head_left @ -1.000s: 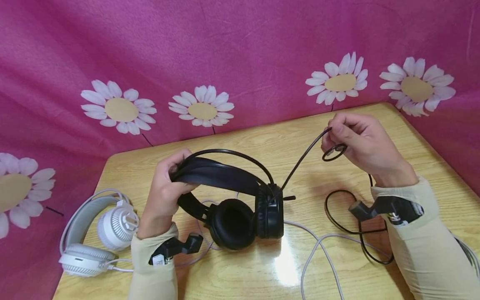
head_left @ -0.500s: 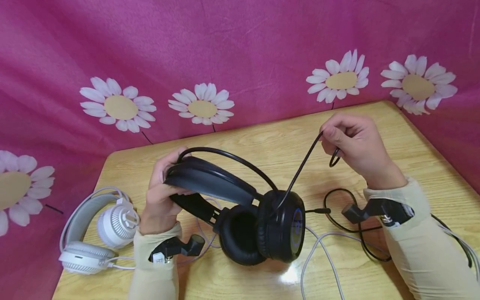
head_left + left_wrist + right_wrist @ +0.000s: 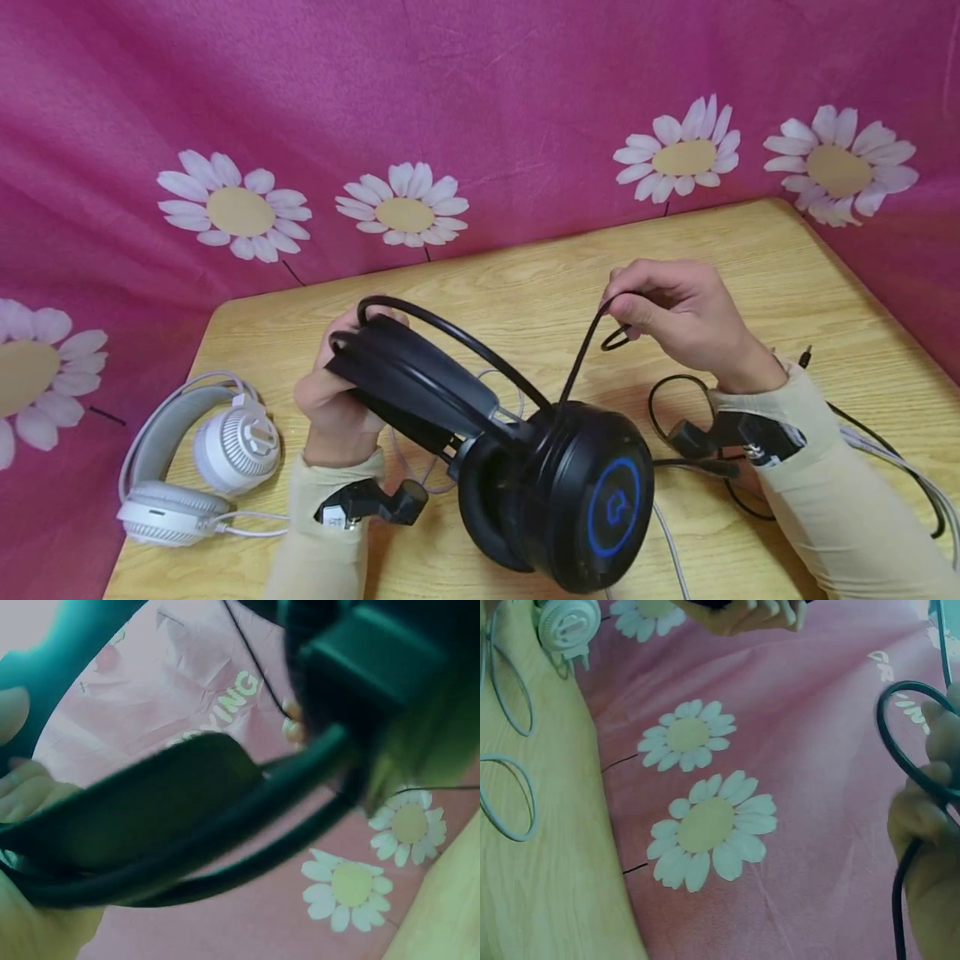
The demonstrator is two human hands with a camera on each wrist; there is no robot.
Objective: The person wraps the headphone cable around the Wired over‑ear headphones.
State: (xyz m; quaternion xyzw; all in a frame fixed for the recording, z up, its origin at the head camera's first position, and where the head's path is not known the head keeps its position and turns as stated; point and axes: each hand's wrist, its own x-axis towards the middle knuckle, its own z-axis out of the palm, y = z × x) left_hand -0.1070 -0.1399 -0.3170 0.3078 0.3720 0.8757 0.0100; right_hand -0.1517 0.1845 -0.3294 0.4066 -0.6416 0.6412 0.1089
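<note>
Black over-ear headphones [image 3: 585, 500] with a blue ring logo on the ear cup hang tilted over the table. My left hand [image 3: 341, 400] grips them by the headband [image 3: 442, 367], at the end away from the ear cups. The thumb lies on one side of the band; the other fingers are largely hidden behind it. Up and to the right, my right hand [image 3: 678, 321] pinches the black cable [image 3: 581, 358] that runs from the near ear cup. A small cable loop [image 3: 889, 724] pokes out of that hand in the right wrist view.
White headphones [image 3: 176, 467] lie at the table's left side, their pale cable crossing the wooden table [image 3: 525, 275]. More black cable [image 3: 682, 383] lies under the right forearm, with a plug [image 3: 805, 357] beyond it. A pink flowered cloth [image 3: 510, 125] rises behind the table.
The black headphones have swung down and right, turning the logo side of the ear cup into view. My right hand has moved left and lower with the cable, toward the headphones.
</note>
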